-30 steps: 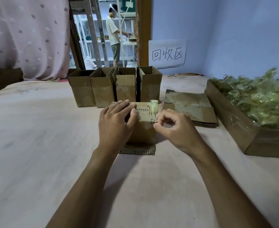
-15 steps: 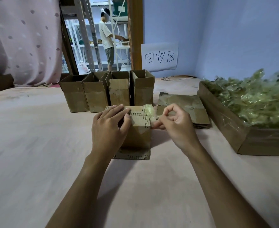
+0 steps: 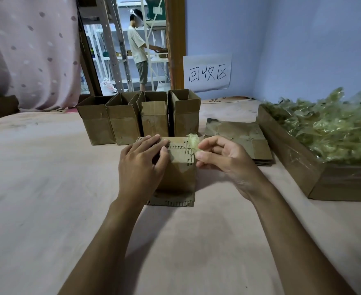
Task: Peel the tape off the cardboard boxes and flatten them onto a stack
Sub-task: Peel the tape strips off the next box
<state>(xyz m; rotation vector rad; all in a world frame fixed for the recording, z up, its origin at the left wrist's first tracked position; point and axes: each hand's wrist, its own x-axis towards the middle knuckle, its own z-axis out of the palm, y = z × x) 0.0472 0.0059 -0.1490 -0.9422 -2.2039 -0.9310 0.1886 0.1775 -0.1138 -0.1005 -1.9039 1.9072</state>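
A small cardboard box stands on the pink surface in front of me, its lower flaps spread beneath it. My left hand grips its top left edge, fingers curled over the taped top. My right hand pinches a crumpled strip of yellowish tape at the box's top right corner, partly lifted off the cardboard. A stack of flattened boxes lies to the right, behind my right hand.
Several open cardboard boxes stand in a row behind the one I hold. A large carton heaped with peeled tape sits at the right. A paper sign hangs on the blue wall. A person stands in the doorway beyond.
My right hand has lifted the tape up from the box's right corner and turned palm-up. The left hand keeps its hold on the box.
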